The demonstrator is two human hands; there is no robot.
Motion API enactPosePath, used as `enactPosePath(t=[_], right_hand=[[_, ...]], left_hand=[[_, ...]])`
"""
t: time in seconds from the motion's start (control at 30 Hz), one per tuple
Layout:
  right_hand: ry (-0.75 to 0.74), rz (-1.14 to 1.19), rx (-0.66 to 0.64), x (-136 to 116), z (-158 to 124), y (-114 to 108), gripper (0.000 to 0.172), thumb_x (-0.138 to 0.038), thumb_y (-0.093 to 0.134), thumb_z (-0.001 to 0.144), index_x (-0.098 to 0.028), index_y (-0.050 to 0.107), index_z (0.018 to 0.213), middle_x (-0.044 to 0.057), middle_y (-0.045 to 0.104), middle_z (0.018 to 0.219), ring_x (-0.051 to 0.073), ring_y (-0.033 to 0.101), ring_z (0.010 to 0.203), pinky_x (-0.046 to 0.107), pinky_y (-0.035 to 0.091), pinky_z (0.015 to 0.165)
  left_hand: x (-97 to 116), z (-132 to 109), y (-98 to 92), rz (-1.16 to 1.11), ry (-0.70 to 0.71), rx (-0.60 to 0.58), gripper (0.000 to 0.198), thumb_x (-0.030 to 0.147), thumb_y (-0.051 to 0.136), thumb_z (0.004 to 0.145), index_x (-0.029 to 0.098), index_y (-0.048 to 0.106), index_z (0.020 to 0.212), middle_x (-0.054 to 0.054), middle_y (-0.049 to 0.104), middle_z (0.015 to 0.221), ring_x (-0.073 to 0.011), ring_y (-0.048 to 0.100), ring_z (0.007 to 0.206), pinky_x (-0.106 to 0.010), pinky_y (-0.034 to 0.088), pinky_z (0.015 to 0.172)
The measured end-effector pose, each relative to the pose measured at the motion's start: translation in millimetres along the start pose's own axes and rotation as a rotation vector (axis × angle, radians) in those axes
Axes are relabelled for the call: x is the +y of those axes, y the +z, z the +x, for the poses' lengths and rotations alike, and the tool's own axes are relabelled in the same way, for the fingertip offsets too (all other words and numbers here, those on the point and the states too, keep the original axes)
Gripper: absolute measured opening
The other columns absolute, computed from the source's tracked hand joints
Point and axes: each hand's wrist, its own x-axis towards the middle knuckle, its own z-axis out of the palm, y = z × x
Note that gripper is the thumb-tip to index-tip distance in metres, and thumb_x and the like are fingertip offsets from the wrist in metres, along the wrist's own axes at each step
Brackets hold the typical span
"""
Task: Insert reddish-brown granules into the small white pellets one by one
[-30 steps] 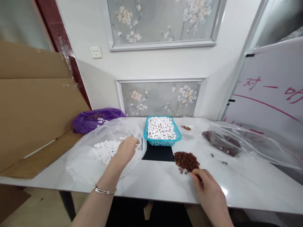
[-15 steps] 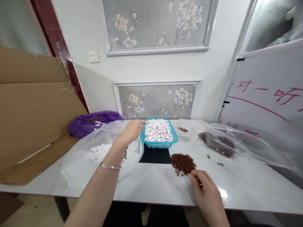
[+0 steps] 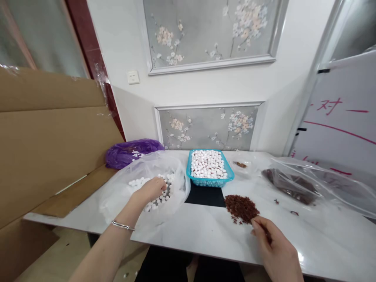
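Note:
My left hand (image 3: 154, 188) reaches into a clear plastic bag (image 3: 116, 201), over loose white balls (image 3: 157, 201). Its fingers are curled together, and their tips are hidden. A blue plastic basket (image 3: 211, 183) stands to the right of that hand, full of white balls (image 3: 208, 162) with brown bits showing among them. At the near right edge of a pile of small reddish-brown pieces (image 3: 241, 208) is my right hand (image 3: 272, 239). Thumb and forefinger pinch together there, with small reddish-brown pieces at the fingertips and under the curled fingers.
The basket rests partly on a black mat (image 3: 205, 196) on the white marbled table (image 3: 202, 223). A purple bag (image 3: 132, 150) and a cardboard box (image 3: 55, 145) are on the left. To the right lie a clear bag of brown material (image 3: 289, 184) and a small bag (image 3: 241, 164).
My left hand has moved from the basket's left rim, left and down into the bag of white balls. My right hand stays by the brown pile. The view has shifted left.

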Motion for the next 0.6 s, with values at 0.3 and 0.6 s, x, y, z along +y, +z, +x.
enactPosePath(t=[0.3,0.6], right_hand=[[-0.022,0.538,-0.209,-43.3,-15.6,8.1,0.023,-0.042,0.054,0.082,-0.020,0.055,0.076,-0.001,0.054,0.058,0.014,0.051,0.055,0.024,0.042,0.057],[0.040,0.894,-0.389,-80.2,-24.7,21.6,0.011,-0.029,0.053,0.087,-0.019,0.053,0.085,-0.002,0.057,0.062,0.011,0.053,0.056,0.024,0.043,0.058]], left_hand=[[35.7,-27.6,-20.3,-0.125,0.073,-0.009,0.020,0.022,0.051,0.075,0.018,0.069,0.082,-0.007,0.068,0.088,-0.0231,0.059,0.080,-0.034,0.042,0.074],[106.0,-76.3,68.3,-1.562,-0.274,-0.309,0.019,0.024,0.073,0.068,0.017,0.070,0.086,-0.002,0.064,0.076,-0.0081,0.055,0.064,-0.021,0.046,0.068]])
